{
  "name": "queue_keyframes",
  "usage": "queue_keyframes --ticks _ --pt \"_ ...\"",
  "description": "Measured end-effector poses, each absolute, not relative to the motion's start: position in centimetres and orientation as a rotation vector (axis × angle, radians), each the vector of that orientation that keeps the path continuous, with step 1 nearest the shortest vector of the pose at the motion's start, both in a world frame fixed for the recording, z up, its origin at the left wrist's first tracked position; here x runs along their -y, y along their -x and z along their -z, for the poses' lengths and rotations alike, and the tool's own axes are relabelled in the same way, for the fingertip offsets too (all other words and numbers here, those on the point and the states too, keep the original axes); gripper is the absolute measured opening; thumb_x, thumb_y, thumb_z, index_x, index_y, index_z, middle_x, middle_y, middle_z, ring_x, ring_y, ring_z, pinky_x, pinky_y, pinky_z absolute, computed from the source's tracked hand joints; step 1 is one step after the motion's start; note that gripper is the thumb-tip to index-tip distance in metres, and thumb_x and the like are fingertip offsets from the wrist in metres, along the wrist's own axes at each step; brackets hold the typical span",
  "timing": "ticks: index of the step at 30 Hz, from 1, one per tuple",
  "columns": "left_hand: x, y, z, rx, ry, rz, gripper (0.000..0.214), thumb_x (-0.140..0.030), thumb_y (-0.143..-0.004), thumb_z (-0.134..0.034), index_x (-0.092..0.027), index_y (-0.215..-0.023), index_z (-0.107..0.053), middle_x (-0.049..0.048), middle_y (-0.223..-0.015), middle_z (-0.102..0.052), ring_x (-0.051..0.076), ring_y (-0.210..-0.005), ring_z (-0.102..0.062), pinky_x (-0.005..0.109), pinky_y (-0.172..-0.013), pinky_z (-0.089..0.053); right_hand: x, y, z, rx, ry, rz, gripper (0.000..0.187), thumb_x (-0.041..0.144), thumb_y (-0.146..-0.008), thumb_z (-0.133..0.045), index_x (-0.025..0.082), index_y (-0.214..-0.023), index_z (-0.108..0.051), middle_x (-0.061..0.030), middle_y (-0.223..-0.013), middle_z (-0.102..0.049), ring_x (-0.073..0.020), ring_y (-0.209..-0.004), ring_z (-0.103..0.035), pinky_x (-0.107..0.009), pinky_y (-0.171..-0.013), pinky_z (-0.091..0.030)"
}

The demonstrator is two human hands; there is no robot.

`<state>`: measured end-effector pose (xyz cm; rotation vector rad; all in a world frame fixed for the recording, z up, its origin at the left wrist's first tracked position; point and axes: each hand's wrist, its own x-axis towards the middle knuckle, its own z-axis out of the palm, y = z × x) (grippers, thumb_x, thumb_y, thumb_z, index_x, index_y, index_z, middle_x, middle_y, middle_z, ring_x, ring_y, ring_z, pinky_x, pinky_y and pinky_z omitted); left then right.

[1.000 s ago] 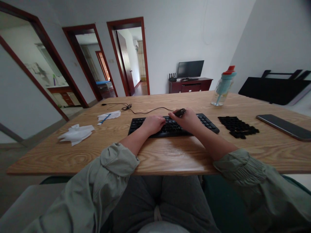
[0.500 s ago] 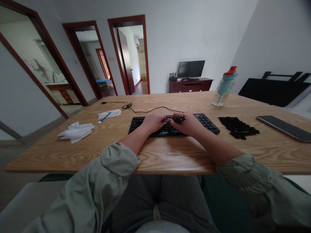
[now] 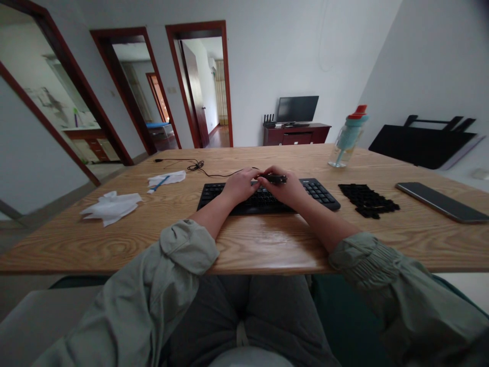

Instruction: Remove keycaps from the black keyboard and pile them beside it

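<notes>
The right hand pinches a small dark tool between thumb and fingertips, holding it level just above the middle rows of the black keyboard. What kind of tool it is cannot be told; it is too small and dark. The left hand sits just beside it at nine o'clock, fingers curled, their tips meeting the tool's left end; whether they grip it or only touch it cannot be told. Both wrists hover over the keyboard's near edge, with green sleeves pushed up the forearms.

The keyboard lies flat on the wooden table, its cable trailing off toward eleven o'clock. At three o'clock from the hands, just beyond the keyboard's right end, a pile of loose black keycaps lies on the wood. Farther out the same way lies a dark phone, face up. At one o'clock a clear water bottle with a red lid stands upright. At nine o'clock lies a crumpled white tissue, and nearer ten o'clock a second tissue with a blue swab on it.
</notes>
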<state>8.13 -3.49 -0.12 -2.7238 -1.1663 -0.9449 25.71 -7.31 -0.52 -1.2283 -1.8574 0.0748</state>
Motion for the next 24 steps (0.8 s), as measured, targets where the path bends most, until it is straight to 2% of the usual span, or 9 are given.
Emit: queue_keyframes --ticks 7,15,20,24 --pt "3.7 -8.2 0.0 1.22 2.759 0.849 0.04 -0.033 -0.089 -0.057 -0.03 -0.129 -0.057 0.0007 -0.101 -0.072 0.018 -0.093 -0.066 0.028 -0.081 -0.048 7.0 -25.9 1.0 1.831 1.171 -0.064 0.026 0.045 -0.085 -0.059 0.021 -0.095 -0.067 -0.0047 -0.082 -0.07 -0.0185 -0.075 -0.063 -0.029 -0.068 -0.045" --pt "3.7 -8.3 0.1 1.266 2.736 0.892 0.038 -0.034 -0.088 -0.058 -0.031 -0.126 -0.059 0.0004 -0.098 -0.073 0.02 -0.093 -0.067 0.029 -0.079 -0.048 6.9 -25.7 1.2 1.828 1.117 -0.081 0.028 0.047 -0.085 -0.06 0.022 -0.096 -0.067 -0.0047 -0.085 -0.071 -0.0198 -0.077 -0.064 -0.032 -0.07 -0.048" --pt "3.2 -8.5 0.5 1.324 2.742 1.082 0.035 -0.028 -0.089 -0.055 -0.027 -0.124 -0.059 0.001 -0.095 -0.074 0.018 -0.086 -0.068 0.028 -0.078 -0.049 6.6 -25.3 2.2 1.7 1.058 -0.199 0.034 0.047 -0.083 -0.062 0.022 -0.106 -0.062 -0.0046 -0.094 -0.071 -0.0196 -0.085 -0.066 -0.034 -0.078 -0.051" --pt "2.8 -8.1 0.9 1.287 2.81 1.14 0.033 -0.021 -0.085 -0.057 -0.027 -0.117 -0.063 0.0011 -0.094 -0.073 0.017 -0.084 -0.068 0.027 -0.078 -0.049 6.5 -25.7 2.5 1.734 1.066 -0.28 0.036 0.048 -0.081 -0.065 0.021 -0.106 -0.063 -0.0052 -0.094 -0.072 -0.0201 -0.086 -0.066 -0.036 -0.081 -0.051"
